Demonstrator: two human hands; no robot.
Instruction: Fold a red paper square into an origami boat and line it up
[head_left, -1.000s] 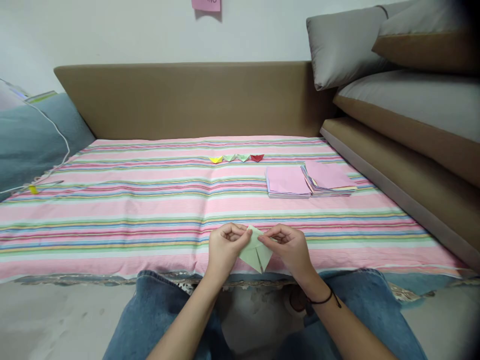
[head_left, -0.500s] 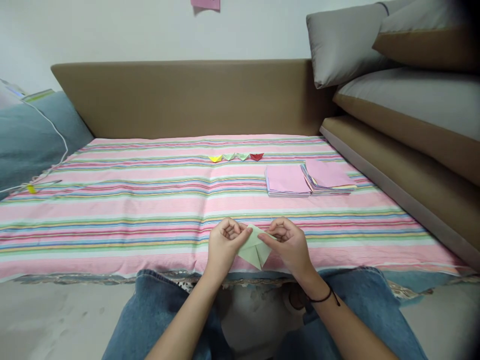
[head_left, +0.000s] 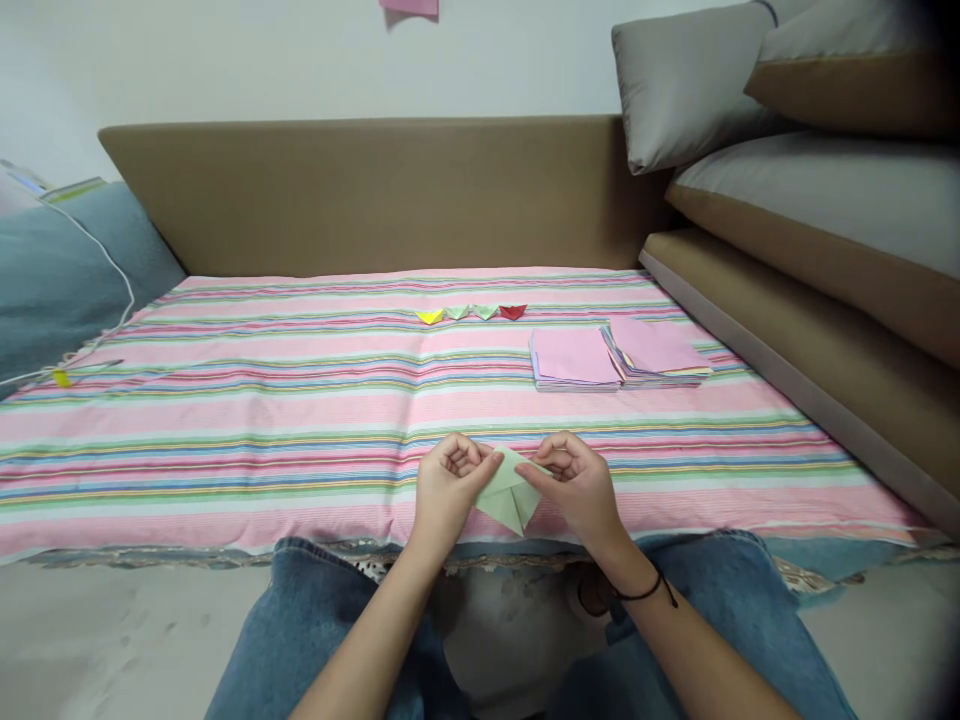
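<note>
A pale green folded paper [head_left: 509,500] is held up near the front edge of the striped cloth, one corner pointing down toward me. My left hand [head_left: 453,484] pinches its left side, thumb on top and fingers curled behind. On the right side, my right hand [head_left: 576,485] grips it the same way, the thumb lying over the upper face. A crease or slit runs down the paper's lower middle. Beyond my hands a row of small folded papers lies on the cloth: a yellow one [head_left: 430,317], two pale green ones [head_left: 485,312] and a red one [head_left: 513,312].
Two stacks of square paper, a left stack [head_left: 574,357] and a right stack [head_left: 656,346], have pink sheets on top. Large cushions [head_left: 817,200] are piled at the right. A white cable [head_left: 120,270] runs along the left, by a blue-grey cushion [head_left: 75,260]. The striped cloth [head_left: 225,410] covers the seat.
Almost nothing differs. Both hands keep their pinch on the pale green paper, and its lower corner sits very slightly higher in view.
</note>
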